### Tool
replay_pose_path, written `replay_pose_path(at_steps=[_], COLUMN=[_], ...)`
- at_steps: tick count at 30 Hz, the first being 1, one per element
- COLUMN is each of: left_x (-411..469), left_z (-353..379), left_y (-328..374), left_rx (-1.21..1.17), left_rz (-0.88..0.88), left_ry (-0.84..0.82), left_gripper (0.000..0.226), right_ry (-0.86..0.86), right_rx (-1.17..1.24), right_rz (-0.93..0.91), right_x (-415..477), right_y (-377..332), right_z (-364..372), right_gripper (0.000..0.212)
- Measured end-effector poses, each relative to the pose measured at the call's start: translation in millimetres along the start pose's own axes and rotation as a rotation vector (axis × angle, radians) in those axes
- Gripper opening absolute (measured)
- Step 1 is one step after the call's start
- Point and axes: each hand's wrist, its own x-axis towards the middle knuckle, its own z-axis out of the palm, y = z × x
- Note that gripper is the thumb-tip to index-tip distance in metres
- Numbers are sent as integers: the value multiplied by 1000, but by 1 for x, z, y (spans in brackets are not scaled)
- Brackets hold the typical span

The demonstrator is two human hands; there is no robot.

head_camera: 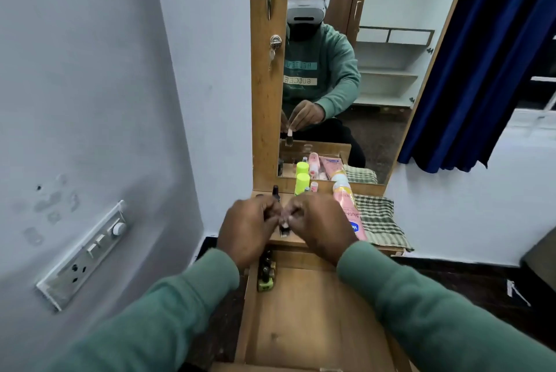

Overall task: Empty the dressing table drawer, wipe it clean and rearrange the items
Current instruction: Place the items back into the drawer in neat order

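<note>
**Drawer pulled open, a small bottle held above its back end**

Drawer [316, 311] stands pulled out toward the person, its wooden floor mostly bare; a short row of nail polish bottles [266, 271] lies along its left wall, near the back. Above it the bench [293, 240] of the dressing table carries the items not yet put back: a folded checked cloth [380, 222] on the right, a pink tube [350, 213] lying beside it, and a yellow-green bottle [301, 183] upright against the mirror [346, 70].

Both hands meet over the bench's front edge. The left hand [249, 228] and right hand [323, 225] are each closed on a small bottle [284, 225] with a pale cap, pinched between their fingertips, long axis upright. The drawer lies straight below and toward the person from it, and the row of bottles sits nearer the left hand, so that hand seems better placed to set it down.

The bottle's body is mostly hidden by fingers; whether the cap is being turned cannot be told. The drawer's near end is cut off by the frame.
</note>
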Motion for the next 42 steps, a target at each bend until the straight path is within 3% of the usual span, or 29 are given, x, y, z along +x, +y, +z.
replay_pose_path(at_steps=[10, 17, 28, 35, 42], left_x=[-51, -51, -54, -57, -47], left_z=[74, 76, 83, 77, 63], left_y=[-40, -64, -68, -64, -49], left_rx=[-84, 16, 2, 1, -15], left_rz=[-202, -204, -244, -231, -112], left_ry=[-184, -164, -81, -63, -26], left_gripper=[29, 42, 45, 41, 32], right_ry=[-59, -19, 34, 11, 70], right_rx=[53, 153, 126, 108, 41], right_rz=[204, 294, 253, 250, 126], right_x=[-50, -52, -54, -56, -49], right_y=[51, 75, 80, 78, 61], right_z=[86, 132, 154, 147, 110], right_gripper=[5, 11, 15, 30, 19])
